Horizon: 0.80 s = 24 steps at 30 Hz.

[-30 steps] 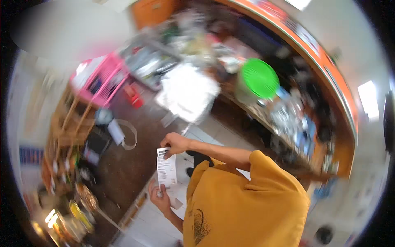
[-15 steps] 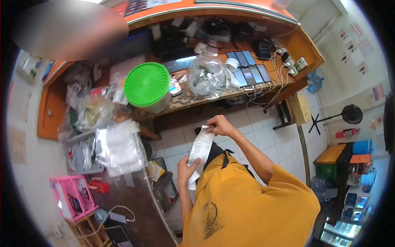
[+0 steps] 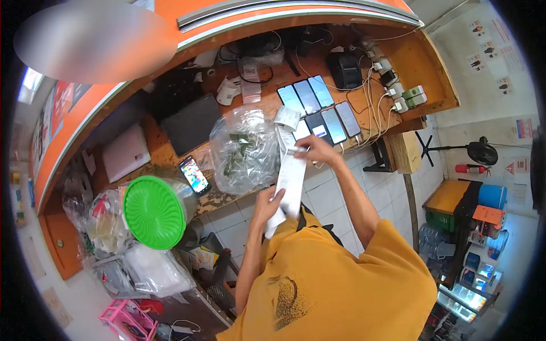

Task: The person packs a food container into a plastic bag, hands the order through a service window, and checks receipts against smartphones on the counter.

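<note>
A long white paper receipt (image 3: pixel 292 181) hangs in front of me at the counter's front edge. My right hand (image 3: pixel 316 151) pinches its upper part. Lower down, my left hand (image 3: pixel 266 206) grips it between thumb and fingers, and its end curls below. Just beyond my right hand, a white paper roll (image 3: pixel 287 118) lies by several phones (image 3: pixel 333 126) with lit screens, some plugged into white cables. Left of the receipt is a clear plastic bag (image 3: pixel 244 152) with green leafy bits inside. A phone with a colourful screen (image 3: pixel 194 175) lies farther left.
A tub with a green lid (image 3: pixel 154 213) stands at the counter's left. Behind are a dark laptop-like slab (image 3: pixel 190 125), a black boxy device (image 3: pixel 344 69) and chargers (image 3: pixel 401 102). Plastic bags (image 3: pixel 156 270) and a pink rack (image 3: pixel 129 319) sit lower left. A fan (image 3: pixel 482 152) stands right.
My view has shifted closer to the counter. Both hands have moved up in view with the receipt, its upper end now near the paper roll and phones. Both still hold it.
</note>
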Each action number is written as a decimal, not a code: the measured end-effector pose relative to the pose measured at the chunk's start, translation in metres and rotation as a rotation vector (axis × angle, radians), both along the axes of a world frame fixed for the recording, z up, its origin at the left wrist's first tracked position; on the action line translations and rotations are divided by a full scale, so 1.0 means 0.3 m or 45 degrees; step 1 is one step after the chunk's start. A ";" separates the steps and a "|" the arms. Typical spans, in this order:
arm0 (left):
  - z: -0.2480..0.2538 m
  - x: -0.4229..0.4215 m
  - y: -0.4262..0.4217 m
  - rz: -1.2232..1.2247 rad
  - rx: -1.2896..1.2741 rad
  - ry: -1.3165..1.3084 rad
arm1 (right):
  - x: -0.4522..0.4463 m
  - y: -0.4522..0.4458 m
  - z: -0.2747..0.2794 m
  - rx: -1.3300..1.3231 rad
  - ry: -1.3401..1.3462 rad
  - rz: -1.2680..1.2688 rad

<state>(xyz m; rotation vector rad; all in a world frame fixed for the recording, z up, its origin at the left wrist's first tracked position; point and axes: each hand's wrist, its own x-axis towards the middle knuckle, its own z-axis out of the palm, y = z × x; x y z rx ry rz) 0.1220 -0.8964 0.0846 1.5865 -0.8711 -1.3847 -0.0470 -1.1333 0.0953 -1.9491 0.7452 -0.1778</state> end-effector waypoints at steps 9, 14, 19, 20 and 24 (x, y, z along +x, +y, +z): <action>-0.056 -0.182 -0.501 0.524 0.022 0.615 | 0.152 -0.445 -0.180 -0.142 -0.234 -0.677; -0.035 -0.108 -0.359 0.649 0.033 0.605 | 0.172 -0.487 -0.264 -0.239 0.521 -0.107; 0.031 -0.038 -0.272 0.707 -0.050 0.612 | 0.051 -0.299 0.120 0.534 -0.548 -0.538; 0.030 -0.038 -0.272 0.653 -0.063 0.575 | 0.021 -0.237 0.233 0.839 -0.927 -0.569; 0.015 -0.064 -0.315 0.461 -0.102 0.477 | 0.001 -0.065 0.152 0.920 -0.671 -0.610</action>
